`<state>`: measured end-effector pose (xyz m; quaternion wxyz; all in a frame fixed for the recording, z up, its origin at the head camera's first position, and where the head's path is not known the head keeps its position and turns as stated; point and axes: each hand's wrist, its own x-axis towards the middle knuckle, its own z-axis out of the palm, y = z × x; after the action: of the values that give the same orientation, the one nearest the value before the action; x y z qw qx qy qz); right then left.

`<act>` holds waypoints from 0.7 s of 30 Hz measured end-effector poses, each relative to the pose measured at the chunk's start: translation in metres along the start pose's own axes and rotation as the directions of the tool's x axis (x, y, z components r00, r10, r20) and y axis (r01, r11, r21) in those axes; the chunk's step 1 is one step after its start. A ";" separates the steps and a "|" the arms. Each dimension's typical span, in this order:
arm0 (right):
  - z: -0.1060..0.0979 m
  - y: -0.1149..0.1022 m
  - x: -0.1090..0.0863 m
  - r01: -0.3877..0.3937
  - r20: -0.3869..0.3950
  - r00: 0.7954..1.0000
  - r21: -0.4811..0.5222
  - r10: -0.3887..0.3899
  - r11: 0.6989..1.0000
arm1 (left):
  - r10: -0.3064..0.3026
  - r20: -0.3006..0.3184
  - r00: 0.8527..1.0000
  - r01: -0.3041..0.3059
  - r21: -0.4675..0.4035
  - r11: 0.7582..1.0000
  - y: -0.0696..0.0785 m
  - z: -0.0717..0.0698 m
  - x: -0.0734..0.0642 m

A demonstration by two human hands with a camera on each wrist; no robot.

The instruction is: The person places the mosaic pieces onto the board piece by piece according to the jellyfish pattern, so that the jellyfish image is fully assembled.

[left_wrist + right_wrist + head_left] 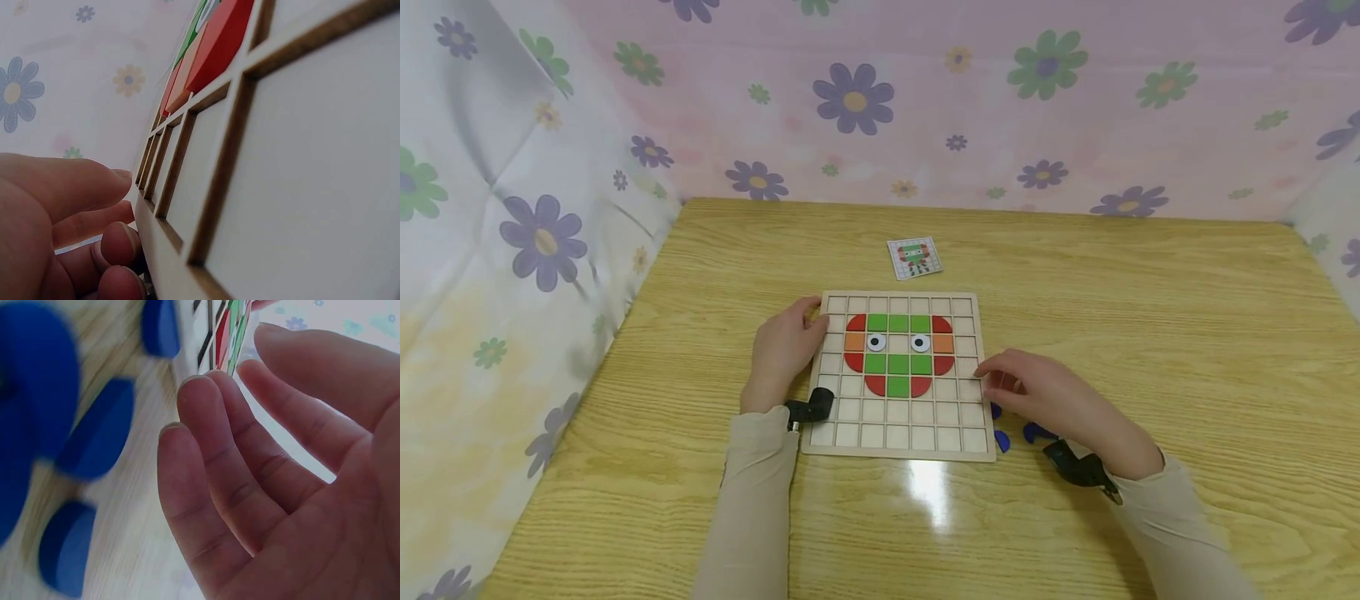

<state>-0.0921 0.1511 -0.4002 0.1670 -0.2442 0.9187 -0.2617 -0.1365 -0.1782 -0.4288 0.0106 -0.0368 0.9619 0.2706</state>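
A square wooden grid board [925, 437] lies on the table, with green, red and orange tiles and two eye tiles set in its squares as a face. My left hand [783, 350] rests at the board's left edge. In the left wrist view its thumb tip and bent fingertips [122, 244] are right at the board's side. At the right edge is my right hand [1045, 392], its fingers loosely bent and nothing between them. Several blue rounded tiles [1002, 441] lie beside the board below this hand; the right wrist view shows blue half-round tiles [100, 431] near its fingertips.
Behind the board lies a small card [914, 257] printed with a face pattern on a grid. The wooden table [1112, 283] meets a flowered cloth [925, 108] at the back and left. Each wrist wears a black camera mount [1078, 465].
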 end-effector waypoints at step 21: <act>-0.014 0.026 -0.019 0.006 0.118 0.993 -0.052 0.000 0.999 | -0.006 0.000 1.000 0.006 -0.005 1.000 0.001 0.000 -0.001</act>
<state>-0.0918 0.1865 -0.4004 0.2140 -0.2650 0.9134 -0.2229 -0.1357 -0.1774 -0.4283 0.0115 -0.0397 0.9612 0.2727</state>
